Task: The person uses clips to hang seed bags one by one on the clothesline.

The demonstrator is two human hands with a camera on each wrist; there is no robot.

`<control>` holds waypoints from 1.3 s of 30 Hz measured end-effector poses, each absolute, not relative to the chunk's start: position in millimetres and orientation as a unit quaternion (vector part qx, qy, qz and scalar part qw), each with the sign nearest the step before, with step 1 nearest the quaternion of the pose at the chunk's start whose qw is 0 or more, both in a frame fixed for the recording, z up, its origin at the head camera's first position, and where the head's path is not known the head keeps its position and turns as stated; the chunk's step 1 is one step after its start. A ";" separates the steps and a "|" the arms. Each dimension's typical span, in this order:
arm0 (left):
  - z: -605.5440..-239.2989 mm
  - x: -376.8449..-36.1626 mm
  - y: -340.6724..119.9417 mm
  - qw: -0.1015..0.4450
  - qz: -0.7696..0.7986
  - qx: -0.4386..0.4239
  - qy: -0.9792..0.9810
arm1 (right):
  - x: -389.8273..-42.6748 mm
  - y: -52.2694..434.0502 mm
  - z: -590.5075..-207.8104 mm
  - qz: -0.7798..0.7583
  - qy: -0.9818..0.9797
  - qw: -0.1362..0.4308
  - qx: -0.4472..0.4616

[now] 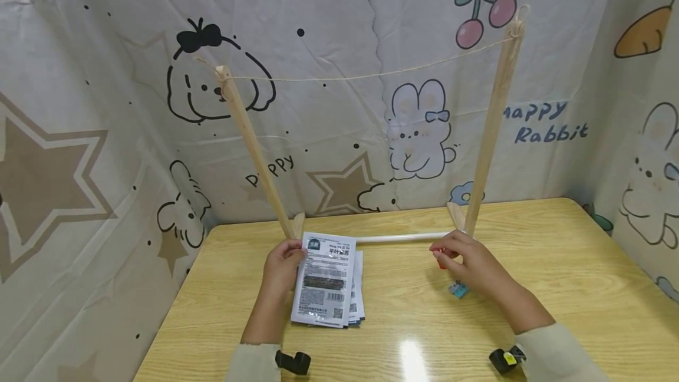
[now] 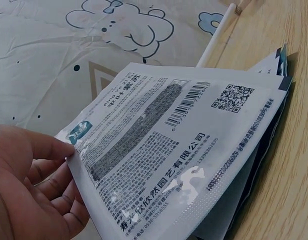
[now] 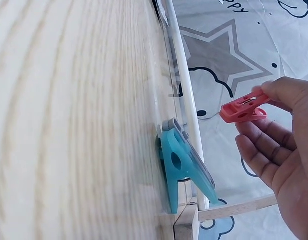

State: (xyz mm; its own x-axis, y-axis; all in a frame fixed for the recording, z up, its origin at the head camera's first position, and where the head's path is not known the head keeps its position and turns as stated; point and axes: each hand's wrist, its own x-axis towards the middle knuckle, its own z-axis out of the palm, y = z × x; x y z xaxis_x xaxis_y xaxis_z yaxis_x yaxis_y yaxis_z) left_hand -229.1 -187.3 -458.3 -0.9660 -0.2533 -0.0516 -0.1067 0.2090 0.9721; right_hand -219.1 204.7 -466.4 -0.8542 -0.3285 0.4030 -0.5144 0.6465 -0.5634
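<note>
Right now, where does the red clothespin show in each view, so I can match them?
Head: red clothespin right of centre, below mid-height, pinched by the right hand.
Left wrist: not in the picture.
Right wrist: right of centre, near mid-height, above and right of the teal clothespin.
Shared landmark: white rod, below centre in head, upper right in left wrist, running down right of centre in right wrist.

Glossy packet, plastic clip, wood-grained table
</note>
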 end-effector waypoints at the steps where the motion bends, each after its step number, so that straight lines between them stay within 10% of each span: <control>1: -457.7 -228.7 -187.3 0.060 -0.617 0.116 -0.776 | -218.9 205.2 -465.9 0.352 -0.896 0.132 0.235; 39: -441.2 -224.9 -182.1 0.066 -0.639 0.114 -0.758 | -223.8 210.2 -446.5 0.305 -0.892 0.184 0.277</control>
State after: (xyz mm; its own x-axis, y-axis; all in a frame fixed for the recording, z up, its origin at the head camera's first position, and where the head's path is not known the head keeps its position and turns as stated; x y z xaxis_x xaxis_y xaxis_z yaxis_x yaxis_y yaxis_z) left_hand -224.9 -182.1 -441.2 -0.9655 -0.2564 -0.0457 -0.0885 0.1579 0.9835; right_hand -223.8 210.2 -446.5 -0.7791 -0.3812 0.4976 -0.6061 0.6608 -0.4427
